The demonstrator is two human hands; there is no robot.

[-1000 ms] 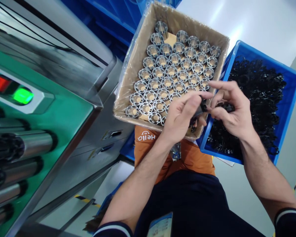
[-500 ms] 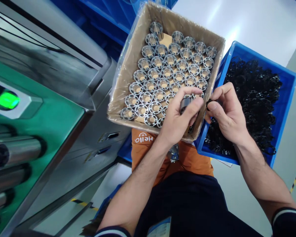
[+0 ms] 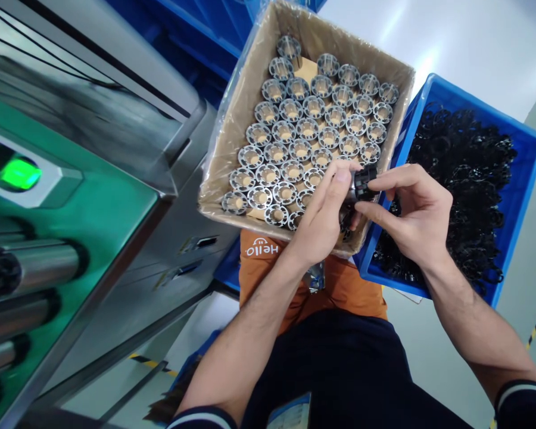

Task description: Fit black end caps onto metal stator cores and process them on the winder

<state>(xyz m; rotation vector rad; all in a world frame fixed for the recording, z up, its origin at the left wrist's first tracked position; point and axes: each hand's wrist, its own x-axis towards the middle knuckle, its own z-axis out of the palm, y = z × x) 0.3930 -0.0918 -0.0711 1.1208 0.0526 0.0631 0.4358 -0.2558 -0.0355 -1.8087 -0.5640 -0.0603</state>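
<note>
My left hand (image 3: 322,217) is closed around a metal cylinder (image 3: 352,192) over the lower right corner of a cardboard box (image 3: 232,113). A black plastic ring part (image 3: 366,180) sits at the cylinder's right end. The thumb and fingers of my right hand (image 3: 411,208) pinch this black part from the right. Rows of slotted metal cylinders (image 3: 307,128) stand upright in the plastic-lined box. Many black plastic parts (image 3: 464,179) lie heaped in a blue bin (image 3: 520,202) at the right.
A green machine surface (image 3: 93,214) with a lit green display (image 3: 21,174) and metal rollers (image 3: 49,265) is at the left. Blue crates (image 3: 196,30) stand behind the box. Orange fabric (image 3: 352,289) lies below it.
The black part has come onto the end of the cylinder, and my right hand has moved left against it. My left hand has turned the cylinder's end towards the right.
</note>
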